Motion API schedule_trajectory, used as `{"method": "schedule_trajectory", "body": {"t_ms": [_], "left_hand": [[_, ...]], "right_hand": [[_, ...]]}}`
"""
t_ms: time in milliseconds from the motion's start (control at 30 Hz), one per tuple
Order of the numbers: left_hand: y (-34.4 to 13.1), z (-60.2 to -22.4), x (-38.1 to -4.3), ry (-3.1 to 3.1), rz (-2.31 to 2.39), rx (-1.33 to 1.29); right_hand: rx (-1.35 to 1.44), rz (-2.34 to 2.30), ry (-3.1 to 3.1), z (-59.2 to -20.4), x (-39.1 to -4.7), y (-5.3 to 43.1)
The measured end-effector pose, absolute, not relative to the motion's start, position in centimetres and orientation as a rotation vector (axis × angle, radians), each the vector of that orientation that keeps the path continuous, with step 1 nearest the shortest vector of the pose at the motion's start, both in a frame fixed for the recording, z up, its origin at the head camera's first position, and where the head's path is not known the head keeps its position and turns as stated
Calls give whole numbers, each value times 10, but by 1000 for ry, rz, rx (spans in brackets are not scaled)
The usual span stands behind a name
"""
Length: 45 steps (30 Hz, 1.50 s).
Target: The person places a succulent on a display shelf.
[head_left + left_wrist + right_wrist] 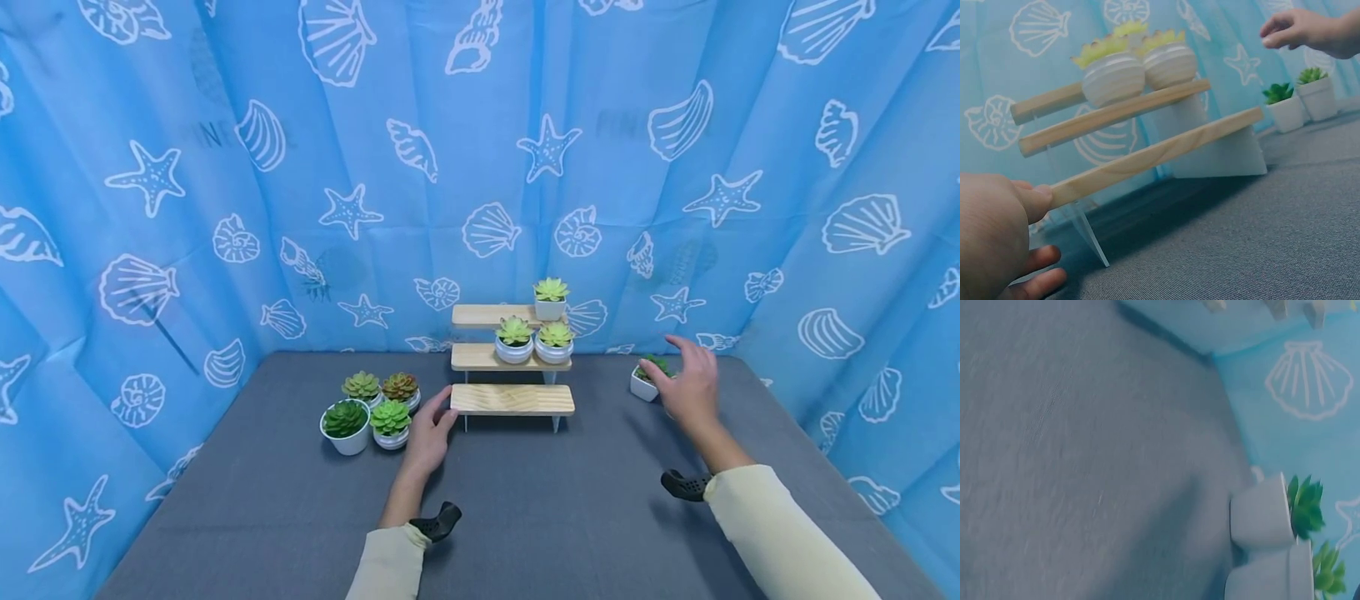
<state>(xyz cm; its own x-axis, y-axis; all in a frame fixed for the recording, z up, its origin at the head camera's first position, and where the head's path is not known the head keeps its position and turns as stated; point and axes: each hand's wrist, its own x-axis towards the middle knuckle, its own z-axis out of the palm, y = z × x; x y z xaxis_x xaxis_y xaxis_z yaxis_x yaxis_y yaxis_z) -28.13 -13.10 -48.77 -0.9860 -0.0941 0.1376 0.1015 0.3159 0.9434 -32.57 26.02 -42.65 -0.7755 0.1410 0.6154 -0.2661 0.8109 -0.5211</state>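
A three-tier wooden stand (pixel 513 399) with clear supports stands at the middle of the table. My left hand (pixel 427 437) pinches the left end of its lowest board (pixel 1157 156) between thumb and index finger; the other fingers hang below. Three potted succulents sit on the stand: a pale green one (pixel 551 298) in a square pot on top, two (pixel 514 340) in round ribbed pots on the middle board. My right hand (pixel 692 387), thumb and fingers spread, is over a white square-potted succulent (pixel 643 385) at the right. Beside that stands another succulent (pixel 1317 95), hidden by the hand in the head view.
Left of the stand is a cluster of several potted succulents: a dark green one (pixel 347 425), a bright green one (pixel 391 423), a reddish one (pixel 401 388) and a pale one (pixel 362 387). A blue shell-print curtain (pixel 450 167) encloses the grey table (pixel 555 517) at back and sides.
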Motion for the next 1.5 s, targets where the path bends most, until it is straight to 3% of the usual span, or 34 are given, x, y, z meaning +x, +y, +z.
{"method": "schedule_trajectory", "body": {"t_ms": [200,900,1500], "left_hand": [[-133,-487,-282,-2407,-1727,1],[-132,-490,-281,-2404,-1739,-2],[-130,-488,-282,-2412,-1748,12]], "right_hand": [[84,752,-2295,-431,-320,270],[-357,962,-2457,-466,-309,297],[-630,1223,-2368,-484,-310,289]]}}
